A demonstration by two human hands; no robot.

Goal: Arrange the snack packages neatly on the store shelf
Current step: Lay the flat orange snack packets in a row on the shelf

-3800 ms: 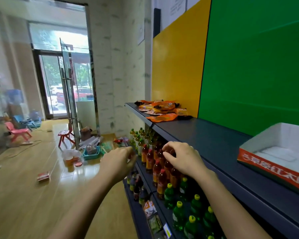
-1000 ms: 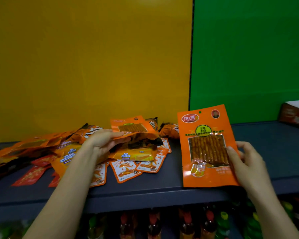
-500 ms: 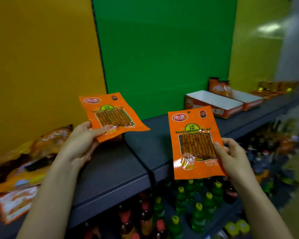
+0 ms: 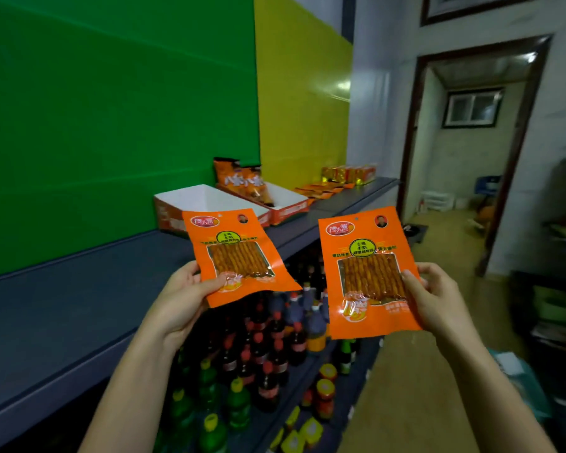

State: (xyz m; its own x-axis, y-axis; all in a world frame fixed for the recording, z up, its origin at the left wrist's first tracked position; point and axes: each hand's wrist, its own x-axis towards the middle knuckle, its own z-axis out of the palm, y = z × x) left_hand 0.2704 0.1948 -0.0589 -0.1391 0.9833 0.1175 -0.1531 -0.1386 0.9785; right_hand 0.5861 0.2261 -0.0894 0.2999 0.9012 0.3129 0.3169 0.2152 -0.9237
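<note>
Progress looks early: left hand pinches one orange snack pack over the shelf, right hand grips a second pack past its edge, neither placed; white display box ahead sits empty.

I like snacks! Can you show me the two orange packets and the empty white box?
Left packet (image 4: 239,259): head view, clear window.
Right packet (image 4: 370,277): head view, clear window.
Empty box (image 4: 209,199): head view, bare inside.
</note>
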